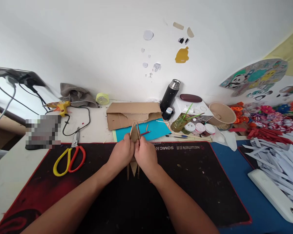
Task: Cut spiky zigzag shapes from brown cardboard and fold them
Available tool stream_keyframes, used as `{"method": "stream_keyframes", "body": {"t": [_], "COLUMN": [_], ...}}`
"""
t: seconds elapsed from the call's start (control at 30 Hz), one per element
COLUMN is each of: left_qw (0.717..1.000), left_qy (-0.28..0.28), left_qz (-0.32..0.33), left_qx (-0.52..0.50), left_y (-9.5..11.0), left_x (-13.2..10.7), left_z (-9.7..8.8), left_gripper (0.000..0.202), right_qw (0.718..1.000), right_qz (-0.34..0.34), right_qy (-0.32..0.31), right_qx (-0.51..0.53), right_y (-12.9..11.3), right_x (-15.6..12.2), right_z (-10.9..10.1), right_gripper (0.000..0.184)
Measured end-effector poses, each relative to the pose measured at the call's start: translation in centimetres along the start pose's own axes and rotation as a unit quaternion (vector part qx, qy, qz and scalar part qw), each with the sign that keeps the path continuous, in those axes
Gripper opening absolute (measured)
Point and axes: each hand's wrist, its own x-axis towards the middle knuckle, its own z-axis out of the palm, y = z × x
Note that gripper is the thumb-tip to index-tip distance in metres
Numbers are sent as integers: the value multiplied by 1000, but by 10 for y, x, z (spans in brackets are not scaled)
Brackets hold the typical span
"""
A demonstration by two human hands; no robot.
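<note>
Between my two hands is a folded piece of brown cardboard (134,132), with pointed ends sticking out above and below my fingers. My left hand (123,150) is closed around its left side. On the opposite side my right hand (146,152) grips it, the two fists almost touching. My fingers cover the middle of the piece. It is held over the black mat (185,182). Scissors (71,155) with one yellow and one red handle lie on the mat to the left of my hands.
Behind the hands lie a torn cardboard sheet (134,112), blue paper (158,128) and a red pencil (146,133). A yellow glue gun (63,108) with its cord sits at left. A black thermos (169,96) and paint jars (199,128) stand at the back. White paper strips (280,162) are piled at right.
</note>
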Motion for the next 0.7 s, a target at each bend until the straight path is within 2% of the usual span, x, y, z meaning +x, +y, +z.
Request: {"method": "stream_keyframes", "body": {"t": [0.1,0.17,0.27,0.33,0.43,0.57,0.7], "left_qw": [995,989,971,956,948,951,950], "left_qy": [21,42,68,73,67,72,69], "left_qz": [-7,-6,-1,4,14,12,18], "left_qx": [-93,-139,-228,-286,-310,-299,-303], "left_y": [-3,-6,-8,-6,0,4,4], "left_x": [2,3,4,3,0,-1,-2], "left_z": [-2,-6,-14,-18,-18,-12,-5], "left_gripper": [32,29,29,33,39,41,40], "right_qw": [997,982,919,883,872,857,853], "right_qz": [-10,-30,-48,-29,7,16,9], "right_qy": [19,24,-2,-12,15,25,43], "right_qx": [75,185,392,468,489,514,520], "right_y": [7,13,19,18,13,7,7], "right_x": [1,3,5,6,7,7,6], "right_z": [0,-2,-8,-11,-8,5,16], "right_gripper": [19,29,58,72,78,84,75]}}
